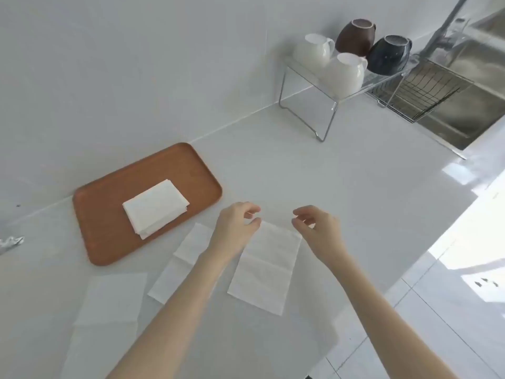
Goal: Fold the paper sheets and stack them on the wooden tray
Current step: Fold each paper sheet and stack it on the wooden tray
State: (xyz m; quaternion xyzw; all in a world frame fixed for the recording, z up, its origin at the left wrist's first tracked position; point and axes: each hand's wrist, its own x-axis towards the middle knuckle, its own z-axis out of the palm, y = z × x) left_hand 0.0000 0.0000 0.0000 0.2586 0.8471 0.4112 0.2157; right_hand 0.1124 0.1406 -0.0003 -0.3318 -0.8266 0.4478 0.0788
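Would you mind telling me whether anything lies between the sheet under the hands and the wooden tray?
Nothing raised blocks the way. Only another flat paper sheet lies on the counter between the sheet under the hands and the wooden tray, whose folded stack leaves room on top.

Both hands (pixel 236 222) (pixel 318 228) held half-curled over sheet (pixel 266 269) on table (pixel 341 187); folded stack (pixel 155 207) seen on tray (pixel 109 209).

No readable text, labels, brands, numbers or signs anywhere, plain white paper sheets unprinted, brown wooden tray unmarked, white, brown and dark ceramic mugs at one o'clock bear no lettering
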